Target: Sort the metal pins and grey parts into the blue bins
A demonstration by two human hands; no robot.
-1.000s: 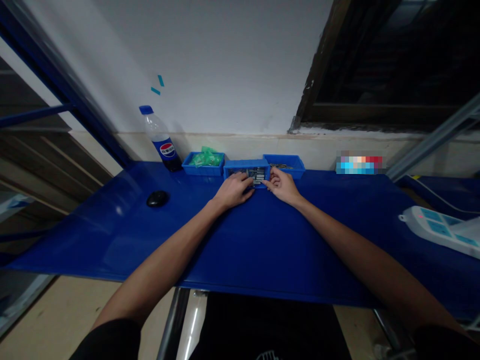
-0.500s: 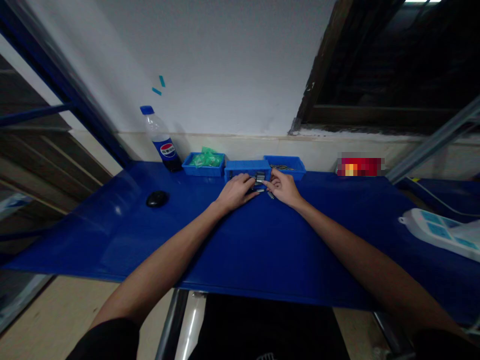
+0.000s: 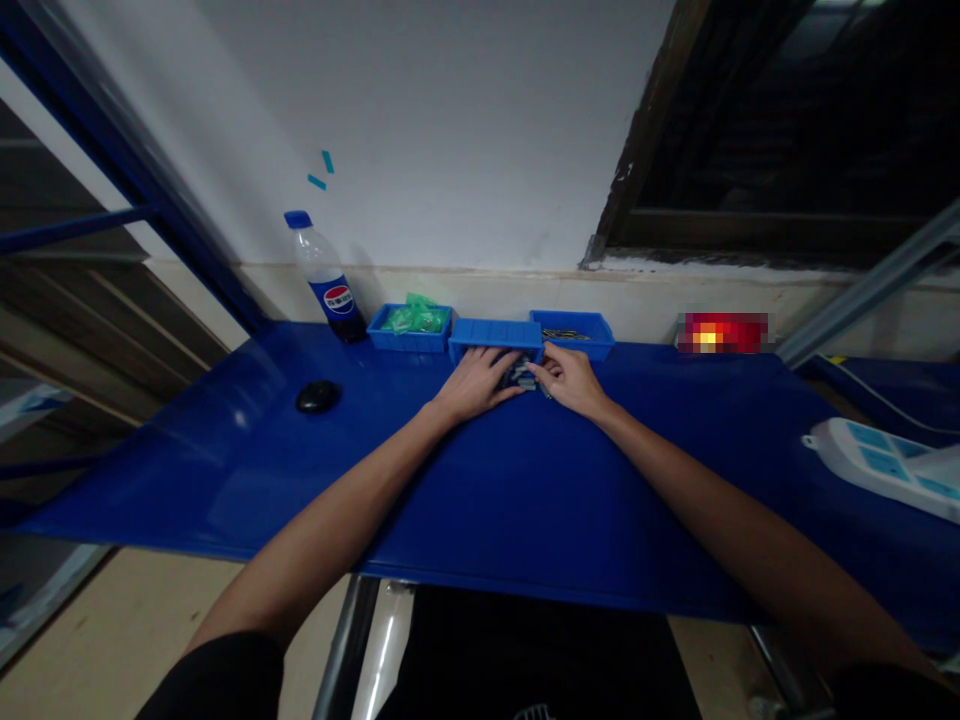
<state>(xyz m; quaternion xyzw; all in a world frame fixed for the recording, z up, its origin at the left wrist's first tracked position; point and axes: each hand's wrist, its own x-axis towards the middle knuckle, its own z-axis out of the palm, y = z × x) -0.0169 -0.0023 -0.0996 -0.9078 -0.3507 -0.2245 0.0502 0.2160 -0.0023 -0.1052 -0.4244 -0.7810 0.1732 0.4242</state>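
Observation:
My left hand lies on the blue tabletop just in front of the middle blue bin, fingers stretched over a small pile of grey metal parts. From the other side, my right hand meets the same pile, thumb and forefinger pinched on the parts. The pile sits on the table between both hands, against the bin's front wall. What the bin holds is hidden from here.
A left bin with green packets and a right bin flank the middle one. A cola bottle stands at the back left, a black mouse sits left, and a white power strip lies at the right edge.
My fingers were inside the middle bin among the grey parts. Both hands have drawn back a little, and the parts now lie on the table in front of the bin.

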